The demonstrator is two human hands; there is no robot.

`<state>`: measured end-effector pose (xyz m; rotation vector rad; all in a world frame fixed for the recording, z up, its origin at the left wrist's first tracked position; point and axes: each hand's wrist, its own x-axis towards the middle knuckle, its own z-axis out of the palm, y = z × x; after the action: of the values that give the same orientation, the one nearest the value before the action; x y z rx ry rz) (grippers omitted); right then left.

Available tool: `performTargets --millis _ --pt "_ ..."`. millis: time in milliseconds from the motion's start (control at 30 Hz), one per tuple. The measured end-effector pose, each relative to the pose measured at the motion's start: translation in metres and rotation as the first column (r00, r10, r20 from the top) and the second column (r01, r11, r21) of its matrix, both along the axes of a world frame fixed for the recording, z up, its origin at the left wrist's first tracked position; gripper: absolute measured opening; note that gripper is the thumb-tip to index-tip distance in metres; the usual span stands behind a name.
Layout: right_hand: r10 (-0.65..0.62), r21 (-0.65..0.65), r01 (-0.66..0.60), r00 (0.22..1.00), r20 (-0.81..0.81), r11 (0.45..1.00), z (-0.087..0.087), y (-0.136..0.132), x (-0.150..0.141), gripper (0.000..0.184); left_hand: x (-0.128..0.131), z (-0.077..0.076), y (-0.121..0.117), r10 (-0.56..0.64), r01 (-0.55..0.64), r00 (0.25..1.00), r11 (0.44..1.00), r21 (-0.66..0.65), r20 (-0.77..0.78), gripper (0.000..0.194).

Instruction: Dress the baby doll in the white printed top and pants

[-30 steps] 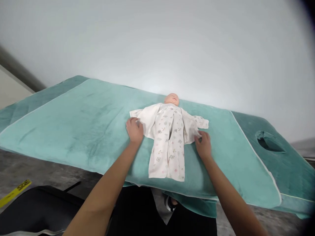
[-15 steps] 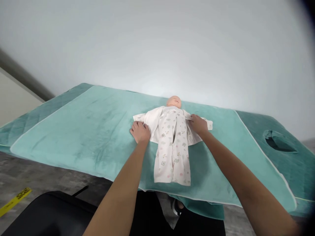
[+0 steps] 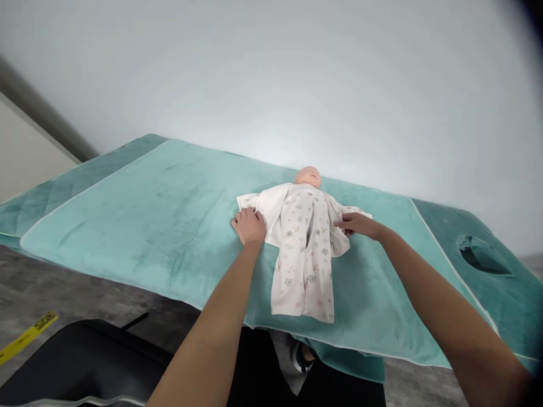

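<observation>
A baby doll (image 3: 308, 176) lies on its back with its head toward the wall. Under and around its body is a white baby shirt (image 3: 271, 204) with a small print. White printed baby pants (image 3: 302, 254) lie lengthwise over the doll's front, legs toward me. My left hand (image 3: 251, 226) rests palm down at the shirt's left edge, by the sleeve, its fingers lightly bent on the sheet. On the other side, my right hand (image 3: 355, 224) pinches the shirt's right side near the sleeve. The doll's limbs are hidden under the cloth.
The bed carries a turquoise sheet (image 3: 127, 226) and has a face hole (image 3: 483, 257) at the right end. A pale wall (image 3: 271, 85) runs along its far side. A black chair (image 3: 85, 356) stands at lower left, near yellow floor tape (image 3: 27, 337).
My right hand has turned and drawn the shirt's right side in against the pants, so its printed outside shows. My left hand stays at the left edge. The view has shifted slightly.
</observation>
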<state>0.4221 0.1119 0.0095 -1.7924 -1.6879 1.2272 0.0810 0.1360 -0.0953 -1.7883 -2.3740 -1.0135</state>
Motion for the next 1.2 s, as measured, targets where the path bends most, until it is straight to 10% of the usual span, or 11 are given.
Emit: performTargets --millis 133,267,533,933,1067,1200 --pt "0.030 0.163 0.010 0.970 -0.241 0.987 0.041 -0.013 -0.042 0.041 -0.001 0.005 -0.003 -0.018 0.018 1.000 1.000 -0.016 -0.005 0.033" --pt "0.294 0.133 -0.266 0.910 -0.291 0.955 0.060 -0.023 -0.078 0.034 -0.002 0.007 -0.005 -0.030 0.030 1.000 0.999 -0.024 0.000 0.033" --pt "-0.129 0.450 0.254 0.948 -0.290 0.856 0.006 -0.016 -0.071 0.046 -0.001 0.008 -0.005 -0.026 0.026 1.000 0.999 -0.037 0.013 0.032" --pt "0.044 0.611 0.242 0.909 -0.414 0.754 -0.072 -0.009 -0.100 0.056 -0.002 0.032 -0.023 -0.075 0.078 0.895 0.997 0.010 0.440 0.020" --pt "0.107 0.525 0.312 0.775 -0.623 0.792 -0.077 0.003 -0.084 0.044 -0.001 0.032 -0.020 -0.211 0.155 0.696 0.977 0.144 0.686 0.021" --pt "0.029 0.284 0.466 0.482 -0.876 0.838 -0.085 0.017 -0.072 0.047 0.020 0.050 -0.015 -0.346 0.220 0.538 0.938 0.269 0.768 0.027"
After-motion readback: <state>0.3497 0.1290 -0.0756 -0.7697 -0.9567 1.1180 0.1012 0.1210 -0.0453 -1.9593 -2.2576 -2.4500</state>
